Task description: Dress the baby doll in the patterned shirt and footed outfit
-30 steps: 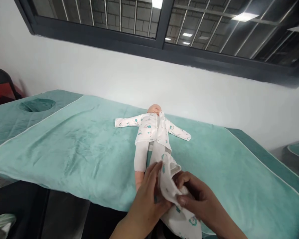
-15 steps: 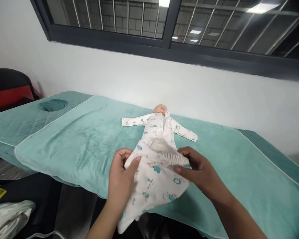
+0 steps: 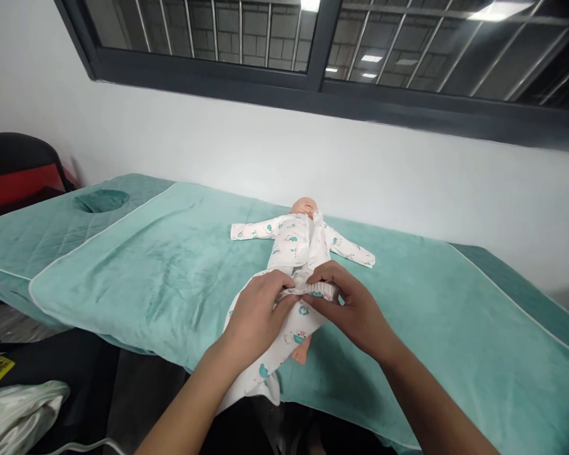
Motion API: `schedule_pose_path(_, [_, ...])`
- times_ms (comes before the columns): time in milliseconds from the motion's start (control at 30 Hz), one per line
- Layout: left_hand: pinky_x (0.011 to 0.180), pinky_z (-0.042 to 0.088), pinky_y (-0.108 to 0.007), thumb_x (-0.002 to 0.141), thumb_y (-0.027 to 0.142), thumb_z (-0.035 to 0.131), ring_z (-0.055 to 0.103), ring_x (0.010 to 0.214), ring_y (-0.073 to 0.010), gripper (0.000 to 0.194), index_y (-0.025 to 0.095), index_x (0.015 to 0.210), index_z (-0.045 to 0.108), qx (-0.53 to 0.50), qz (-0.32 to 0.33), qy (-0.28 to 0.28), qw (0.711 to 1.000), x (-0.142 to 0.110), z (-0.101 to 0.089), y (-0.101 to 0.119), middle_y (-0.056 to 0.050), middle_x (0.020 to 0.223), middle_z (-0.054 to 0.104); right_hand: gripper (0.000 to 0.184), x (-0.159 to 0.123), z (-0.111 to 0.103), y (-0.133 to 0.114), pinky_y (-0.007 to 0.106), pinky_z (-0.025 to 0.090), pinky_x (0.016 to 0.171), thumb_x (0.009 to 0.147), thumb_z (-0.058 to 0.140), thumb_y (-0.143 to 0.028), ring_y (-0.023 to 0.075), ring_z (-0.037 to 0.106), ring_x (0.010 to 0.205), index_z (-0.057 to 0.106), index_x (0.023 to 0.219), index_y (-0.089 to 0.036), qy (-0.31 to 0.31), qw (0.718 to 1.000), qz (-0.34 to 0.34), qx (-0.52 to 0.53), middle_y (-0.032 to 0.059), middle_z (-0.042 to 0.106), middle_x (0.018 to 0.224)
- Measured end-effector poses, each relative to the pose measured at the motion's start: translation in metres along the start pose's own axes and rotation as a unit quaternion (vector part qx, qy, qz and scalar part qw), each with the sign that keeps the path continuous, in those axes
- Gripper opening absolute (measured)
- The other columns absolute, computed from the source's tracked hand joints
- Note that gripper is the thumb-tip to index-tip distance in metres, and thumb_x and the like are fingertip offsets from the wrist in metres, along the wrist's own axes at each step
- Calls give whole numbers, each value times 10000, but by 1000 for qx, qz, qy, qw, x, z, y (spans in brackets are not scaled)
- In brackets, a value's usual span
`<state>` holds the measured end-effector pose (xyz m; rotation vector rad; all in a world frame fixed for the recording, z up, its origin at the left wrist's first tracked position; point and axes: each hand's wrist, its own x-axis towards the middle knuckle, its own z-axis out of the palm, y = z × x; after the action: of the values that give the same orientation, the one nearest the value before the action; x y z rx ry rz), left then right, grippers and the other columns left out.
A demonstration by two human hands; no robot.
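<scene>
Between the fingers (image 3: pixel 275 279) lies a gathered waistband (image 3: pixel 320 289) — printed pants (image 3: pixel 284 344) draping below.

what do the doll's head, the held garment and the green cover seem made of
Doll's head: probably smooth plastic or vinyl, given its moulded look. Held garment: likely matte cotton knit, folding softly. Green cover: perhaps plush velour, with brushed-looking shading.

The white printed cloth pants (image 3: pixel 291 344) are between my left hand (image 3: pixel 256 309) and right hand (image 3: pixel 358 309), over the legs of the pink plastic doll (image 3: pixel 304 205). The doll lies in the white printed cloth shirt (image 3: pixel 288 246) on the long soft green bed (image 3: pixel 171 259), head near the white wall (image 3: pixel 265 145). Behind is the dark-framed glass window (image 3: pixel 315 50). Low on my left, the crumpled pale cloth (image 3: pixel 21 414) sits on the flat black thing (image 3: pixel 83 379).
</scene>
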<state>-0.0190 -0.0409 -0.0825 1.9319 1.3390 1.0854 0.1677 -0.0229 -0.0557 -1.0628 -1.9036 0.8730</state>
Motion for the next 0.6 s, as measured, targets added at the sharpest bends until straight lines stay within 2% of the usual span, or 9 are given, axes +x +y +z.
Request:
schedule_pose_path(133, [705,423,-267,929,383,500,561,802,-150,154,236,934,547,-167,-50,-4,985,2,-6,10,8,909,632,245,5,-6,5,280,459,796,777,734,-336,189,538,992,596,964,-261,-50,992,-18,114,29,541,1110])
schedule_pose_path(233, [677,418,-238,914,395,535,543,738,-121,173,224,915,509,-296,-71,30,952,7,-9,16,19,838,595,346,9,-7,8,288,467,795,745,762,-391,192,553,961,596,1015,-253,-95,970,-25,223,26,575,1039])
schedule_pose_path(333, [663,424,-226,896,382,573,521,668,-94,192,230,950,469,-400,-71,38,913,14,-11,19,26,842,584,407,10,1,6,314,475,825,723,786,-377,209,579,969,619,1065,-233,-131,956,-3,262,30,630,1018])
schedule_pose_path(400, [675,435,-228,878,354,603,537,684,-93,218,236,1016,483,-429,-64,32,900,17,-13,19,8,916,605,355,9,9,4,330,481,838,747,773,-328,213,596,972,642,1061,-227,-138,960,29,241,32,659,1033])
schedule_pose_path(467, [696,446,-234,862,326,623,558,729,-103,254,235,1077,524,-426,-69,43,901,18,-16,18,-14,985,615,258,8,13,3,331,482,836,806,719,-304,199,605,955,659,1045,-227,-125,966,47,221,26,672,1026])
schedule_pose_path(533, [700,451,-233,851,313,634,565,756,-111,276,229,1106,570,-413,-81,83,903,18,-22,14,-21,988,616,177,8,12,5,307,479,806,840,683,-304,175,601,910,666,995,-220,-101,967,38,229,13,669,971])
schedule_pose_path(600, [682,449,-229,838,300,647,562,746,-114,277,221,1100,604,-410,-86,137,898,18,-30,9,-15,930,616,105,8,4,7,257,457,705,862,659,-308,130,573,777,643,863,-204,-75,964,28,255,-14,635,825])
